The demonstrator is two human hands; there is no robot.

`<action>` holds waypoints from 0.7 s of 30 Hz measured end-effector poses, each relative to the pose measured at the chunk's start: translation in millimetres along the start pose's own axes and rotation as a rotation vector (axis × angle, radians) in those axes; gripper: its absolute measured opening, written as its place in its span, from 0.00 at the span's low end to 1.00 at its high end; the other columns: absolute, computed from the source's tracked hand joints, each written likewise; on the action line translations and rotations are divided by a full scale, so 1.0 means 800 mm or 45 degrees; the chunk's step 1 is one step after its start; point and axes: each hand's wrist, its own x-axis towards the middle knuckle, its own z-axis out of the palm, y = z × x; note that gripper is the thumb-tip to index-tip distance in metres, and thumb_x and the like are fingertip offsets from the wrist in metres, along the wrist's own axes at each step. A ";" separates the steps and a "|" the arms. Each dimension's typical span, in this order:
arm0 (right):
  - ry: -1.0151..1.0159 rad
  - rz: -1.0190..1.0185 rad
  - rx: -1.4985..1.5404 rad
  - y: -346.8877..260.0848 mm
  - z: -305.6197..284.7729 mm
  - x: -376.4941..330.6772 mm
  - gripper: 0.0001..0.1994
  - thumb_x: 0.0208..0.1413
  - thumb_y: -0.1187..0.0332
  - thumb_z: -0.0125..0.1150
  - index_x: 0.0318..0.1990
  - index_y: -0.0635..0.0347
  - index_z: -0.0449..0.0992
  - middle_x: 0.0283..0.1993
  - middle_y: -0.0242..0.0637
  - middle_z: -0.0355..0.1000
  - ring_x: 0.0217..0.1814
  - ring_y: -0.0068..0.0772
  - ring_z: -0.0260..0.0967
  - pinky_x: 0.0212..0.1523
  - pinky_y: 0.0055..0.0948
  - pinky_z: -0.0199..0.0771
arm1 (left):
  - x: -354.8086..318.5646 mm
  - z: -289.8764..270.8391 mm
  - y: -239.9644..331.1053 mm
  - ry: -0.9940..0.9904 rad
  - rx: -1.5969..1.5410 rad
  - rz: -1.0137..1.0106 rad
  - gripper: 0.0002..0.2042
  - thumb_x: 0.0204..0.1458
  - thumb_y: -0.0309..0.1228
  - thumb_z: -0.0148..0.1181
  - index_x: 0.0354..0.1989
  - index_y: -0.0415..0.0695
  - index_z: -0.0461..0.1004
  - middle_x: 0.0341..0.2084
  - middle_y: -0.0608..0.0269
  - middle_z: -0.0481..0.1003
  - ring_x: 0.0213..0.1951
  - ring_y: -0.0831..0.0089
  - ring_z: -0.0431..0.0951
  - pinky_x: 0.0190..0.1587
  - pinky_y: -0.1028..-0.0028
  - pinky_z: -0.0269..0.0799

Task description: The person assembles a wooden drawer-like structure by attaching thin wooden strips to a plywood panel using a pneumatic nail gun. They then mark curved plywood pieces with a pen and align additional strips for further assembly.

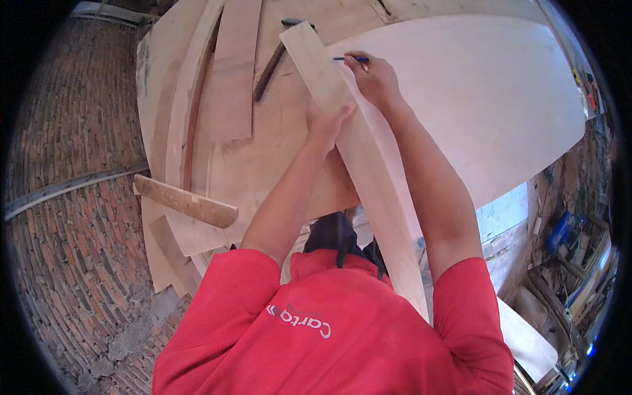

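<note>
A long pale wooden board point(365, 161) slants across the worktable, from its far end down past my right side. My left hand point(327, 122) grips this board partway along, thumb on top and the other fingers out of sight beneath its edge. Just right of the board's far end, my right hand point(374, 76) pinches a thin dark blue pen point(361, 59), its tip pointing left toward the board's edge. Beneath lies a large pale sheet with a rounded outline point(461, 99). Left of the board's far end rests a hammer point(270, 71) with a dark handle.
The plywood worktop point(283, 158) carries a flat plank point(234, 72) and a long curved strip point(191, 99) on the left. A short worn board point(187, 201) juts past the left edge. Brick paving point(72, 263) lies on the left; clutter with a blue item point(561, 230) lies on the right.
</note>
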 end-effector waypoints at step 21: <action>0.104 0.975 -0.202 -0.045 -0.254 -0.518 0.10 0.65 0.65 0.59 0.44 0.63 0.81 0.40 0.47 0.81 0.47 0.48 0.78 0.49 0.41 0.75 | 0.032 -0.016 -0.041 0.005 0.045 -0.154 0.42 0.45 0.29 0.79 0.67 0.35 0.60 0.57 0.50 0.72 0.58 0.60 0.75 0.57 0.63 0.77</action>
